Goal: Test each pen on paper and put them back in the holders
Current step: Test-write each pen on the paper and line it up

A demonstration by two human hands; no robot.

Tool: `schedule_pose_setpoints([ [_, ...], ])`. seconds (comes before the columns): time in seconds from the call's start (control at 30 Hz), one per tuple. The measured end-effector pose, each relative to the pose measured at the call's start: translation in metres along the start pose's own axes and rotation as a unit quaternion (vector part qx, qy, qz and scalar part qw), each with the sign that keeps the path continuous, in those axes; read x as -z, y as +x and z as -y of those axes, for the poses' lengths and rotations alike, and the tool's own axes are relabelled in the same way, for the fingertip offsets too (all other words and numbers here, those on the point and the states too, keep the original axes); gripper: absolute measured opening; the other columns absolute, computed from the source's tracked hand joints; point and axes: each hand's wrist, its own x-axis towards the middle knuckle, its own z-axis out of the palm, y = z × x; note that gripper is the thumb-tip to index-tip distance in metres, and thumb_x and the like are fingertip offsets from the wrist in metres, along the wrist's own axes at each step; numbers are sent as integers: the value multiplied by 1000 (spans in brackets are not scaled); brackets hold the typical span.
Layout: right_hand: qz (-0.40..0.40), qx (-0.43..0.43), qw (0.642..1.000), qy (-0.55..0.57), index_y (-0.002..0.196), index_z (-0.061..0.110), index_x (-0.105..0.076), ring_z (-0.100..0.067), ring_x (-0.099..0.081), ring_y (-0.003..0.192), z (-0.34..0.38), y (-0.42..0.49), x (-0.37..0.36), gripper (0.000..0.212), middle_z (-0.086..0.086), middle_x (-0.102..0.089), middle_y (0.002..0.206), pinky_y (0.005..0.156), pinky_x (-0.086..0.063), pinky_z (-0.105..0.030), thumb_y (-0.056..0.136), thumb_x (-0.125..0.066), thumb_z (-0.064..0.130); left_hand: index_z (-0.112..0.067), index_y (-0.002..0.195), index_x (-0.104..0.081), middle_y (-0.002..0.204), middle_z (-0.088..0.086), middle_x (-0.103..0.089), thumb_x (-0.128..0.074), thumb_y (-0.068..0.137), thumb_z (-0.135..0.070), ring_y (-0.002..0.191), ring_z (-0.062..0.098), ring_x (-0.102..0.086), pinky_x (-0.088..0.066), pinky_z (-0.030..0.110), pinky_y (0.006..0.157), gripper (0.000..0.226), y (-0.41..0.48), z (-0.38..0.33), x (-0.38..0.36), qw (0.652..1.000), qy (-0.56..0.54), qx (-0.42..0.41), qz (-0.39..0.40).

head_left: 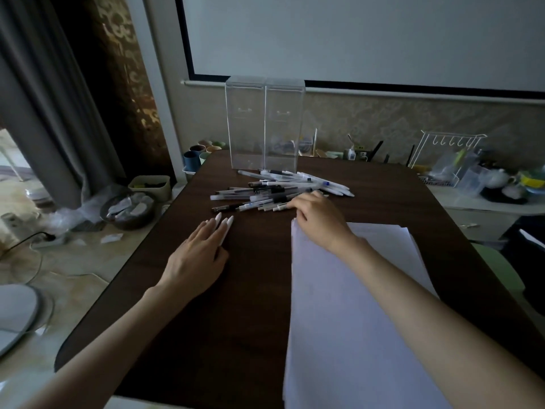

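A dark brown wooden worktop [250,290] carries a loose heap of white and clear plastic pens with black and blue caps [280,188], which lies near the far edge. Just behind the heap stand two tall clear acrylic holders [264,125], side by side and upright, with nothing visible inside them. A stack of plain white paper sheets [354,305] lies on the right part of the worktop, reaching from just short of the heap to the near edge.

The person's left hand [200,255] rests palm down on the bare wood to the left of the paper, its fingers [218,224] stretched out flat and close together, with long pale nails; it holds nothing. The right hand [317,219] reaches across the top left corner of the paper, its fingers [298,203] curled down onto the near side of the pen heap and touching the pens there. Whether they have closed on one pen cannot be told, since the hand covers its own fingertips.
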Motion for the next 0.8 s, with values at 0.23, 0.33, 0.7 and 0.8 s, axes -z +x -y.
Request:
schedule_pose_setpoints([
  [0.23,66,-39,993,-85,116,13,-54,-25,-44,117,-13,37,-20,23,-7,-52,120,94,-34,-34,95,-51,22,-31,149,-10,157,-5,-7,-36,97,-23,143,11,-3,-17,26,111,59,-4,19,3,999,-5,-37,-7],
  [0.33,83,-10,990,-110,117,15,-50,-25,-43,115,-14,36,-22,23,-5,-49,119,95,-32,-34,96,-50,24,-38,148,-1,157,-9,-1,-32,98,-26,143,8,2,-13,25,112,60,-2,24,1,998,10,-58,9],
  [0.7,30,23,998,-56,106,9,-51,-27,-52,101,-18,24,5,15,-10,-57,108,87,-41,-39,100,-40,17,-20,131,-51,140,3,-44,-47,95,-29,130,21,-39,-33,36,104,38,8,-22,5,982,27,-162,-88],
  [0.8,-77,2,996,-43,107,7,-54,-32,-54,81,-23,5,24,20,-13,-54,90,70,-42,-42,99,-39,19,-22,128,-54,136,1,-47,-45,94,-31,124,18,-44,-39,34,100,36,17,-57,-9,967,-7,-251,-48],
])
